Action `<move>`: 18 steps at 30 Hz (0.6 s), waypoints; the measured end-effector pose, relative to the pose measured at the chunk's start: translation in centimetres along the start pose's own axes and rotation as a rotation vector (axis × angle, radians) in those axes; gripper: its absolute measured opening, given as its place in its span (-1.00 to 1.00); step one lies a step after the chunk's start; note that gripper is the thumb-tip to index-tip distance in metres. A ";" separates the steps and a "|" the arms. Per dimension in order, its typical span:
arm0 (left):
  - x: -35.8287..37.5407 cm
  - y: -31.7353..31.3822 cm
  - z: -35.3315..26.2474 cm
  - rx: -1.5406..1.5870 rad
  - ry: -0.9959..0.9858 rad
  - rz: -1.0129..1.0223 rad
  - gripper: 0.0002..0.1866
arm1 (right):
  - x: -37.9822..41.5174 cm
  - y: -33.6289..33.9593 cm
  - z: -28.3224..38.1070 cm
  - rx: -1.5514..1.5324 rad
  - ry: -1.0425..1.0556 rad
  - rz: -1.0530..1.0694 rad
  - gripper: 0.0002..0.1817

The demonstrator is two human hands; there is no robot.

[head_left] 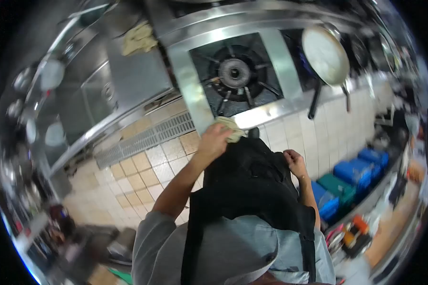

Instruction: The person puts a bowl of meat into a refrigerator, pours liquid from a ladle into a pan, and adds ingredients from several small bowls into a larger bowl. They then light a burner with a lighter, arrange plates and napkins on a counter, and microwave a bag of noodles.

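My left hand [215, 141] is closed on a pale yellow-green cloth [231, 128] at the front edge of the steel stove [192, 90]. Just beyond it lies a black gas burner [234, 73] with a round grate and no pan on it. My right hand [296, 162] hangs beside the black apron [247, 164], its fingers curled, and nothing shows in them. Farther right, a light-coloured frying pan [325, 54] with a dark handle rests on the stove.
A second cloth [139, 40] lies on the steel counter [133, 71] at the upper left. Blue bins [354, 172] and a green bin [336, 186] stand at the right. A floor drain grate [150, 139] crosses the tiles.
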State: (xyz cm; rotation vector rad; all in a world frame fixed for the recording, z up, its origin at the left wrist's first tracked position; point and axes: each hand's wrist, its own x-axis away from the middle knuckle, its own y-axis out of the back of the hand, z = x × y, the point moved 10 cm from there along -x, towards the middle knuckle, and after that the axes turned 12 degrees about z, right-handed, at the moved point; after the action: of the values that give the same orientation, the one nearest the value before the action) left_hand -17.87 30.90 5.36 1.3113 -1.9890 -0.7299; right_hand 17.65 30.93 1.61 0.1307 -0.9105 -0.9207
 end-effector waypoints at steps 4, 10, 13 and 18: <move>1.0 -1.1 -2.3 0.448 0.193 -0.189 -0.61 | -4.7 0.6 -2.2 0.125 0.096 0.276 -0.77; 8.3 9.0 2.8 0.647 0.437 -0.755 -0.64 | -7.7 6.8 -3.1 0.295 0.254 0.315 -0.76; 10.5 19.1 5.6 0.467 0.540 -0.901 -0.60 | -8.4 9.3 -5.4 0.106 0.215 0.223 -0.75; 14.5 21.4 6.6 0.309 0.666 -1.044 -0.32 | -5.7 4.8 -8.5 0.210 0.145 0.296 -0.76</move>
State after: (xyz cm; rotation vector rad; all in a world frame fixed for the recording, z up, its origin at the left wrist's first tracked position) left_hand -39.59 25.53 19.93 2.4120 -0.8169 -0.3068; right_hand 25.31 35.79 -5.14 0.2328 -0.8628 -0.5334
